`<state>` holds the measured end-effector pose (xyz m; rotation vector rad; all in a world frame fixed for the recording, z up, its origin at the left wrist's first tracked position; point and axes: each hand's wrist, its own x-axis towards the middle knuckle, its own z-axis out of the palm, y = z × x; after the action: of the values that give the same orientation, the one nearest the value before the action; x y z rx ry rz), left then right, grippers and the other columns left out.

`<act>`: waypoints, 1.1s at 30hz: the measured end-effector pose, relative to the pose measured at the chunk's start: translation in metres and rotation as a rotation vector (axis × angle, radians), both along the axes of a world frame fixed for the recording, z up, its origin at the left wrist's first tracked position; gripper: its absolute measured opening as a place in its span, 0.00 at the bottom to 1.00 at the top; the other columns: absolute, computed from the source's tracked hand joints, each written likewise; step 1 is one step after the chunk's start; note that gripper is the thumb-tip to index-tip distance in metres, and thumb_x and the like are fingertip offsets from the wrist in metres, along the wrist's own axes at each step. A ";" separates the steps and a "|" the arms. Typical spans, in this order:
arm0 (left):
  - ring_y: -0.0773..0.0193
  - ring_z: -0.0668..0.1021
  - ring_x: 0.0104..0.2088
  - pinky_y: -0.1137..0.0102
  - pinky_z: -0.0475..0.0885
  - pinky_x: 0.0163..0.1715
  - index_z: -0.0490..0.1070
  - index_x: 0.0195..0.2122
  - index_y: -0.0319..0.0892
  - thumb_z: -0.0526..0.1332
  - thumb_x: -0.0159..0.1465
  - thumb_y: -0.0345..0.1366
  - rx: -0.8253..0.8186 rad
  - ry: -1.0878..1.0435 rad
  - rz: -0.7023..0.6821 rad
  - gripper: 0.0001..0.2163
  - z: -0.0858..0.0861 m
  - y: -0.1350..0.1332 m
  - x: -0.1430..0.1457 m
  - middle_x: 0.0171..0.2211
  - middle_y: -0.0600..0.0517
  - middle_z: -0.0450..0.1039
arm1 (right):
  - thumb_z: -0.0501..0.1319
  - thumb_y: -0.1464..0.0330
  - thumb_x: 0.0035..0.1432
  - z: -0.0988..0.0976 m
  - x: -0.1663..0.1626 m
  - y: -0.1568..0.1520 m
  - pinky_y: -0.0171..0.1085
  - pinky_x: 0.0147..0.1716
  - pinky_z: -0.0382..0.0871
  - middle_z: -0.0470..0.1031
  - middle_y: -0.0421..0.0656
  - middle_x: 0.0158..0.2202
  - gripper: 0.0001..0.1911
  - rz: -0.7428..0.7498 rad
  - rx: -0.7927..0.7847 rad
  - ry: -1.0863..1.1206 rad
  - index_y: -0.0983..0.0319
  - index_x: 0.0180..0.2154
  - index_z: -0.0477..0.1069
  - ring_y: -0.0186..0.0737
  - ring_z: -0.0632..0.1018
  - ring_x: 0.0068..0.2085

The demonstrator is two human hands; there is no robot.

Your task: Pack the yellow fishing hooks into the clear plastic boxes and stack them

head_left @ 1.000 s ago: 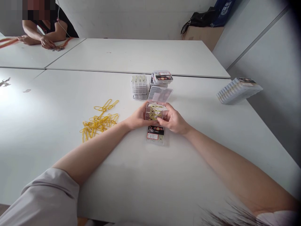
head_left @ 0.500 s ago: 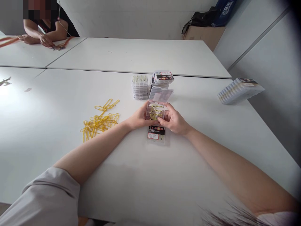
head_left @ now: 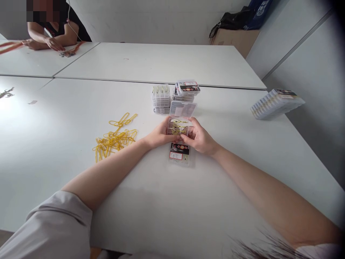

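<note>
Between my two hands is a small clear plastic box [head_left: 183, 109] with its lid raised, its compartments holding small yellow-green items [head_left: 178, 127] too fine to name. My left hand [head_left: 161, 133] grips the box's left side, thumb along the near edge. From the right, my right hand [head_left: 199, 137] is closed on the other side, its thumb at the near right corner. Fingers under the box are hidden. Just below, a second box [head_left: 179, 154] with a black and red label lies flat on the table.
Behind my hands stand two stacks of clear boxes, a left stack [head_left: 161, 99] and a labelled right stack [head_left: 186, 88]. Yellow rubber bands [head_left: 114, 140] lie left. A leaning row of boxes [head_left: 276, 104] is at the right edge. Across the tables, a person [head_left: 58, 34] handles orange strands.
The raised lid of the box has tilted slightly. My hands stay in nearly the same place. Across the table, the other person's hand has shifted a little off the items there.
</note>
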<state>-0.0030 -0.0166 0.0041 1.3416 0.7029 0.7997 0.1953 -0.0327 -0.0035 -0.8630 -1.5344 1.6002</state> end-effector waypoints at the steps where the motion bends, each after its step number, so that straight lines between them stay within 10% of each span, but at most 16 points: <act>1: 0.64 0.78 0.35 0.68 0.75 0.36 0.60 0.54 0.42 0.73 0.55 0.38 0.000 0.004 0.001 0.30 0.000 0.000 0.000 0.39 0.51 0.73 | 0.67 0.65 0.59 -0.001 0.000 0.000 0.48 0.47 0.79 0.80 0.44 0.44 0.34 0.003 0.005 -0.002 0.54 0.62 0.54 0.43 0.83 0.41; 33: 0.63 0.79 0.35 0.67 0.76 0.37 0.60 0.58 0.43 0.73 0.55 0.38 -0.037 -0.028 0.015 0.32 0.002 -0.001 0.001 0.39 0.50 0.75 | 0.68 0.65 0.58 0.007 -0.001 -0.001 0.50 0.49 0.79 0.81 0.43 0.45 0.34 -0.018 -0.058 0.024 0.55 0.61 0.56 0.44 0.84 0.41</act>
<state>-0.0023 -0.0173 0.0062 1.2905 0.7035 0.8126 0.1941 -0.0341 0.0037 -0.8838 -1.4656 1.6438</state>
